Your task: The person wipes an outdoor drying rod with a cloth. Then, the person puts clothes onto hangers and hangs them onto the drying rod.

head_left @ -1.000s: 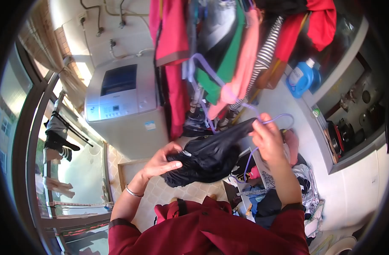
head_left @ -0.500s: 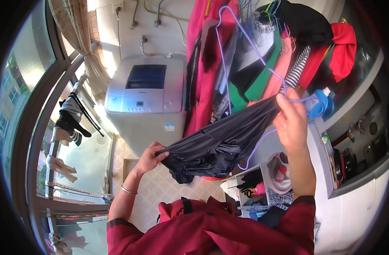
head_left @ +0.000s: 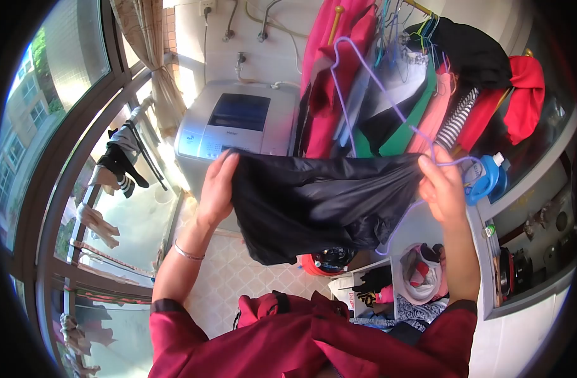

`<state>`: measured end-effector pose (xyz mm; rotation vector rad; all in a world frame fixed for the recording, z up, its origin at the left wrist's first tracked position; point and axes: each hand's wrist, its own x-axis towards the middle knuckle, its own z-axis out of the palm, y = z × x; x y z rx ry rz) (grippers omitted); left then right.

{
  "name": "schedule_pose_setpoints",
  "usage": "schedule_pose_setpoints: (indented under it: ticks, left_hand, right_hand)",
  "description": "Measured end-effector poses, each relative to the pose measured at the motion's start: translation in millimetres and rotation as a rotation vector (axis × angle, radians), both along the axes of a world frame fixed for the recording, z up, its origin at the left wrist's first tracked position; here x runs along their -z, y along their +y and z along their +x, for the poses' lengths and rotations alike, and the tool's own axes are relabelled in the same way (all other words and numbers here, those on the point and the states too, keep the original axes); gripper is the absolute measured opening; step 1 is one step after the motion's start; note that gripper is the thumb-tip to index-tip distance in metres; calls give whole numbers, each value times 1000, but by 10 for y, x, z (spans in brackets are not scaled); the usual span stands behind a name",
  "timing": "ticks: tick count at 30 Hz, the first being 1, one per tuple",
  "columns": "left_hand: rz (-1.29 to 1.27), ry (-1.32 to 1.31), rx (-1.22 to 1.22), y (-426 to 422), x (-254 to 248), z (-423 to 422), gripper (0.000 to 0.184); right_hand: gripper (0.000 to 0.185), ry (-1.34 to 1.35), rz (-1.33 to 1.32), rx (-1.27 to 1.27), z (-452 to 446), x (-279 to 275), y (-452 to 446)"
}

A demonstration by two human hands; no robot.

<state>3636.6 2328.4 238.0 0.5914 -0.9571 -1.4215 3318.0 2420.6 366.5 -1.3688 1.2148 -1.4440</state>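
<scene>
A black garment (head_left: pixel 326 201) is stretched wide between my two hands, its upper edge nearly level. Its left corner is pinched in my left hand (head_left: pixel 218 187), and my right hand (head_left: pixel 443 188) grips the right corner. A purple hanger (head_left: pixel 378 82) is also at my right hand, its frame rising behind the garment and a loop sticking out to the right. The garment hides part of the hanger.
Behind the garment stands a washing machine (head_left: pixel 235 120). Clothes (head_left: pixel 399 135) hang at the upper right, near a blue detergent bottle (head_left: pixel 484 179). Below are a red bucket (head_left: pixel 314 266) and a basket of clothes (head_left: pixel 421 277). Windows line the left.
My left hand has moved up, and the black garment, bunched at first, is now spread wide and level. The hanger has stayed at my right hand. The view has shifted.
</scene>
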Motion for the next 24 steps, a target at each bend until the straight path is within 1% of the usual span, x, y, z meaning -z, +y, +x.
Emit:
schedule_pose_setpoints:
  ticks: [1, 3, 5, 6, 7, 9, 10, 11, 12, 13, 15, 16, 17, 19, 20, 21, 23, 24]
  left_hand:
    - [3, -2, -9, 51, -176, -69, 29]
    - [30, 97, 76, 153, -529, -207, 27]
    - [-30, 129, 143, 201, -759, -297, 27]
    - [-100, 170, 190, 230, -873, -336, 28]
    - [-101, 170, 185, 271, -1005, -372, 28]
    - [-199, 292, 72, 338, -1289, -405, 22]
    - [-201, 290, 70, 351, -1436, -378, 22]
    - [-329, 263, -2, 347, -1584, -344, 20]
    - [-458, 233, -75, 302, -1681, -313, 19]
    - [-461, 229, -78, 198, -1737, -249, 19]
    - [-658, 198, 58, 30, -1808, -97, 21]
    - [-622, 232, 120, 212, -1960, -209, 27]
    - [-583, 265, 180, 393, -2113, -321, 37]
    - [-615, 234, 77, 337, -2225, -359, 30]
    - [-521, 253, -90, 347, -2267, -425, 26]
    - [-522, 250, -93, 415, -2268, -401, 26]
    - [-633, 156, -133, 497, -2264, -362, 24]
    - [-696, 57, -234, 530, -2303, -415, 23]
  right_hand:
    - [8, -8, 45, 12, -20, 88, -6]
    - [14, -29, 98, -87, -47, 329, -36]
    - [19, -12, 184, -183, -8, 573, -27]
    - [21, 37, 222, -218, 25, 695, -24]
    - [23, 87, 261, -250, 61, 834, -18]
    - [25, 388, 155, -211, 128, 1262, -61]
    - [25, 424, 120, -174, 177, 1512, -63]
    - [25, 458, 86, -137, 221, 1707, -49]
    - [24, 567, 33, -131, 247, 1788, -28]
    - [22, 536, 80, -136, 327, 1798, 18]
    - [17, 495, 198, -128, 380, 1819, 90]
    - [13, 351, 166, -136, 395, 1914, 86]
    - [13, 348, 166, -139, 385, 1939, 88]
    - [13, 204, 169, -169, 412, 1904, 112]
    - [11, 137, 96, -126, 437, 1963, 127]
    - [11, 136, 96, -129, 467, 2025, 158]
    - [11, 55, -131, -61, 548, 2137, 229]
    - [13, 27, -96, -35, 603, 2192, 308]
